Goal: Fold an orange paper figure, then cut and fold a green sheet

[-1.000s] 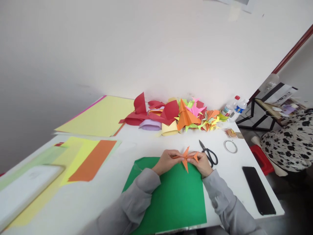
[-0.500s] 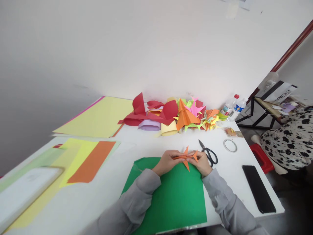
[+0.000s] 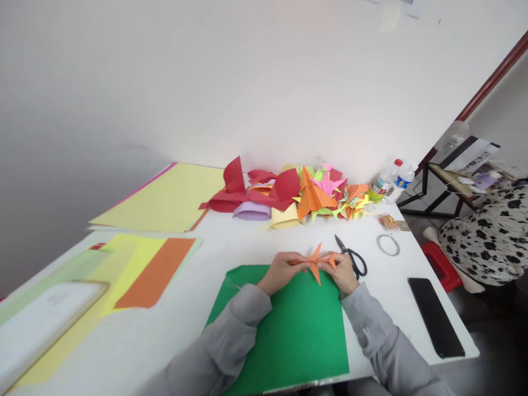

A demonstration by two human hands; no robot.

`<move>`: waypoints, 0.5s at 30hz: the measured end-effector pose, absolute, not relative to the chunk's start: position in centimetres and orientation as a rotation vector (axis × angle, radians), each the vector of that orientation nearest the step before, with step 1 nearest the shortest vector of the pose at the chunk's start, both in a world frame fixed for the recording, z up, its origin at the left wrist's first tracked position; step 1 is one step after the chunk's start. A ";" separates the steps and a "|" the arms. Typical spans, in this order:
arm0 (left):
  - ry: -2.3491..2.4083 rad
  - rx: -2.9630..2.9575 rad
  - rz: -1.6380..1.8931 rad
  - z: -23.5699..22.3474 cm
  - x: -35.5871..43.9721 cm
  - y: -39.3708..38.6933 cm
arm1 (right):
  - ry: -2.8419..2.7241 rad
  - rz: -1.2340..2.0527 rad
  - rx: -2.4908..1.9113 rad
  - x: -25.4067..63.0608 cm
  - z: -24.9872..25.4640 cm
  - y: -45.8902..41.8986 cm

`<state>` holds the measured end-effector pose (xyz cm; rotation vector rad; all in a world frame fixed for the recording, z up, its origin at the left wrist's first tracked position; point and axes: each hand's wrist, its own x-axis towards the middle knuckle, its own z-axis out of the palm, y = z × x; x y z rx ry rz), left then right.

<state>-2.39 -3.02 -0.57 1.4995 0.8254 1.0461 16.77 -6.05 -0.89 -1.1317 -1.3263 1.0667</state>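
Between my two hands is a small orange folded paper airplane (image 3: 315, 256), its wings sticking out up and down and its small tail fins to the right. My left hand (image 3: 284, 270) pinches its left end. My right hand (image 3: 341, 273) grips the body near the tail; the fingers partly cover it. Both hands are just over the far edge of a green paper sheet (image 3: 297, 330). Black-handled scissors (image 3: 352, 258) lie right beside my right hand, blades pointing away.
Behind the hands sits a heap of folded paper pieces (image 3: 311, 192). Two bottles (image 3: 388, 180) stand at the back right. A tape ring (image 3: 388, 245) and a black phone (image 3: 436, 318) lie right. Coloured sheets (image 3: 154, 272) and a white box-like object (image 3: 45, 319) are left. A person (image 3: 489, 236) is nearby.
The paper airplane has tilted slightly, so more of its upper wing and body shows between the fingers. The fingers have shifted a little along it; the arms stay in place.
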 end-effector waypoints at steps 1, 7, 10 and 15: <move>0.837 1.483 1.058 -0.5 -2.4 -3.0 | -1.317 1.059 -1.136 16.8 -0.9 -6.0; 0.919 1.399 1.067 0.1 -2.6 -2.8 | -1.277 1.024 -1.155 17.2 -0.9 -6.0; 0.964 1.328 1.101 0.3 -2.8 -2.6 | -1.239 0.985 -1.159 17.5 -0.8 -5.9; 0.993 1.050 1.265 -0.2 -3.4 -1.7 | -1.114 0.851 -1.177 19.0 -0.7 -5.3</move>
